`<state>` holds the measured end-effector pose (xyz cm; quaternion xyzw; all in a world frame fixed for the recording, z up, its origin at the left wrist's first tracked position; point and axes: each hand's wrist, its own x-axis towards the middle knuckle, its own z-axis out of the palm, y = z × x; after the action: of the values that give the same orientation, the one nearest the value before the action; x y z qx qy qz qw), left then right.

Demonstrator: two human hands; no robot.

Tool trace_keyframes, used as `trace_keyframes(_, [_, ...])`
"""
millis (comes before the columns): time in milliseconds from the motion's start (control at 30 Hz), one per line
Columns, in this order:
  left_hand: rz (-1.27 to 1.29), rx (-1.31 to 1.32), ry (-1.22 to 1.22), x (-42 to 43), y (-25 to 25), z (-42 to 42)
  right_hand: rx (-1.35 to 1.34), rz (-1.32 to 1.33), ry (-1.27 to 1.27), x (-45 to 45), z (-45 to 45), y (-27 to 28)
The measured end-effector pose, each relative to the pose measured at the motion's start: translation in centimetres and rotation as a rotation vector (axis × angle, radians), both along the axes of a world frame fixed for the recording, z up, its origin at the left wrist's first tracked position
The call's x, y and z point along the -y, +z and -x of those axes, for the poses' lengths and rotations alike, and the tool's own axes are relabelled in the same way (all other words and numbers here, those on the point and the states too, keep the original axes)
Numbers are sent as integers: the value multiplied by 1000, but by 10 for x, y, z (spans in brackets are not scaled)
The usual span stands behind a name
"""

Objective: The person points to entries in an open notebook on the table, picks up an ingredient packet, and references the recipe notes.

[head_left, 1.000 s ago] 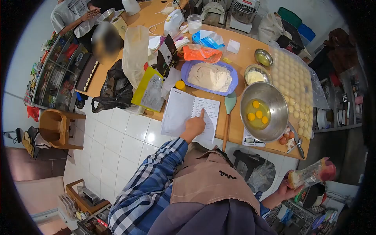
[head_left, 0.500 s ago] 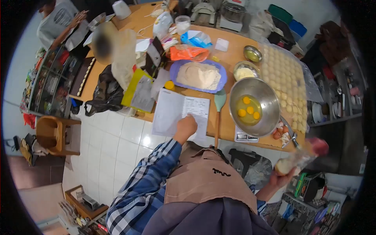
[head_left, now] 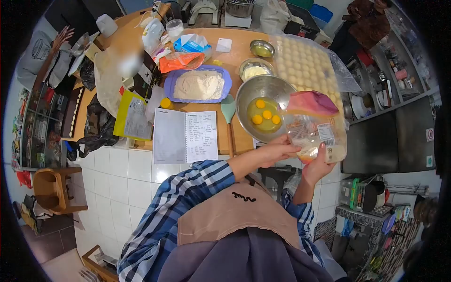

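A clear package [head_left: 324, 136] is held at the front of the desk [head_left: 240, 46], partly overlapping a steel bowl in view. From left, an open notebook [head_left: 170, 136], purple tub [head_left: 227, 84] of pale powder and spatula [head_left: 228, 109] lie near the bowl [head_left: 245, 96] of four yolks [head_left: 267, 114]. The left hand's [head_left: 277, 151] grip pinches the package's lower left edge; the right hand's [head_left: 318, 170], its lower right.

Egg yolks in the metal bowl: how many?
4: upper yolk nearest the far side, left yolk, middle yolk, right yolk. The packet covers part of the bowl's right side, so another could be hidden.
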<state>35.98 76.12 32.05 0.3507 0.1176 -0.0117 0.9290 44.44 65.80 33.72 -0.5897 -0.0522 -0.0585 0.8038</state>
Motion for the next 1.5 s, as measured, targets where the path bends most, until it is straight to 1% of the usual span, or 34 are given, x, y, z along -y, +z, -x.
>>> trace_keyframes(33, [63, -48, 7, 2, 0, -3, 17, 17, -5, -1, 0, 0])
trace_keyframes(133, [141, -43, 21, 5, -8, -11, 84, 53, 36, -2, -1, -3])
trace_keyframes(233, [144, -90, 110, 15, -11, -16, 125, 159, 30, -6, 1, 0])
trace_keyframes(333, [175, -112, 119, 25, -16, -18, 205, 259, 48, -7, -6, -6])
trace_keyframes(433, [228, -118, 128, 27, -24, -21, 287, 292, 112, -9, -10, -5])
trace_keyframes(533, [230, -43, 143, 28, -30, -25, 320, 248, 128, -8, -14, -9])
trace_keyframes(733, [180, -46, 128, 38, -30, -24, 281, 230, 146, -1, -11, -7])
trace_keyframes(833, [159, -58, 143, 40, -28, -23, 264, 277, 150, 5, -9, -6])
trace_keyframes(933, [187, -49, 169, 42, -21, -25, 372, 394, 128, 11, -15, -10])
trace_keyframes(1033, [158, -37, 177, 50, -18, -26, 255, 356, 39, 12, -11, -2])
trace_keyframes(1067, [166, -22, 183, 52, -18, -29, 239, 450, -2, 15, -16, -3])
trace_keyframes(1167, [175, 19, 191, 61, -17, -29, 256, 484, 71, 18, -19, -1])
trace_keyframes(1267, [136, 60, 236, 61, -19, -32, 224, 251, 166, 9, -8, 18])
trace_keyframes(1367, [138, 92, 263, 63, -22, -36, 276, 266, 91, 7, -8, 18])
trace_keyframes(1467, [104, 154, 253, 64, -20, -34, 204, 346, 156, 12, -17, 15])
trace_keyframes(1500, [77, 155, 252, 65, -23, -35, 202, 316, 128, 11, -15, 16])
